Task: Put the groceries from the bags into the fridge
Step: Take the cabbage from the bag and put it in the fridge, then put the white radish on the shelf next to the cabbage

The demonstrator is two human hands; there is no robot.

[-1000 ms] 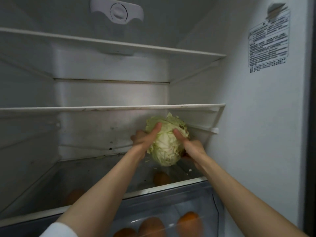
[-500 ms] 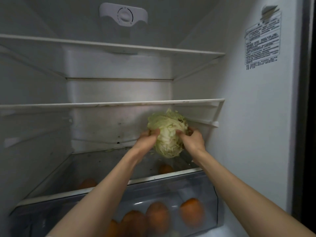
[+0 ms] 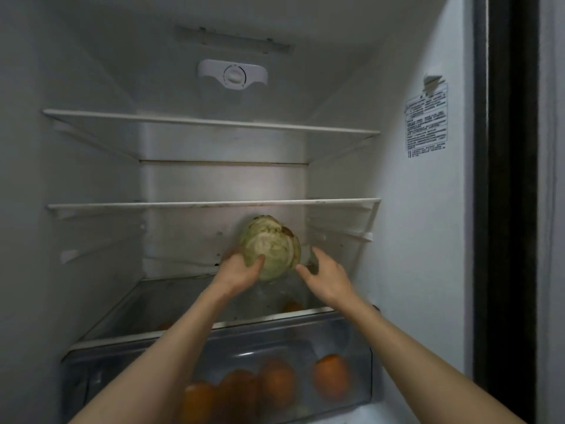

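A pale green cabbage [image 3: 272, 247] sits on the glass shelf [image 3: 159, 301] above the crisper drawer, toward the back right of the open fridge. My left hand [image 3: 240, 272] still touches the cabbage's lower left side, thumb on its front. Just to the right of the cabbage, my right hand [image 3: 325, 275] is off it with its fingers spread.
Several oranges [image 3: 275, 382] lie in the clear crisper drawer [image 3: 351, 332] below. Two white-edged shelves [image 3: 214, 122] above hold nothing. A thermostat dial [image 3: 234, 75] is on the back wall, a label sticker [image 3: 425, 119] on the right wall. The dark fridge edge [image 3: 516, 209] runs down the right.
The cabbage went from being held in both hands to resting on the shelf further back. My right hand has let go and opened. The view pulled back and tilted up.
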